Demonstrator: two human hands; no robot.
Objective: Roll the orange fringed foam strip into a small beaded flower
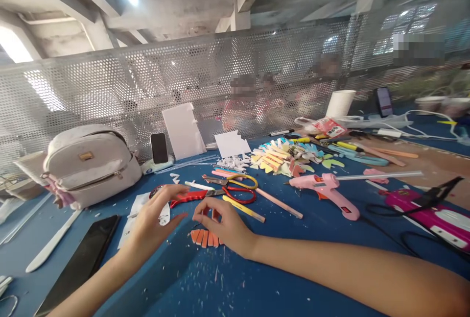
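My left hand is held above the blue table, its thumb and fingers apart with nothing between them. To its right, my right hand is curled, with thumb and fingertips pinched together; whatever they hold, if anything, is too small to make out. Just below the right hand lies an orange paper piece cut into strips, its right end partly hidden by the hand. Beyond the hands are a red cutter, red-handled scissors, yellow-handled scissors and a yellow marker.
A pink glue gun with a cord lies at right, near a magenta power strip. Behind it is a heap of coloured paper pieces. At left are a pale backpack, a black phone-like slab and a white plastic knife.
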